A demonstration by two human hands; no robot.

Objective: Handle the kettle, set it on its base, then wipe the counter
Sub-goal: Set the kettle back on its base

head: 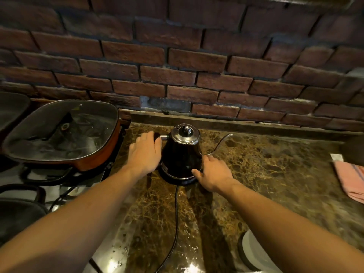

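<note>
On the marbled tabletop [256,174], the kettle [182,154] (seated on its base [177,179]) is gripped at the handle by the left hand [144,152]; the right hand [213,172] is spread open against its side.

I am seeing a brick wall [177,56] running along the back, and a lidded pan [61,133] with an orange body sitting on the stove [39,182] at the left, its glass lid looking fogged. A pink cloth [350,178] is lying at the right edge, and a white plate [256,253] is showing at the bottom right.
</note>
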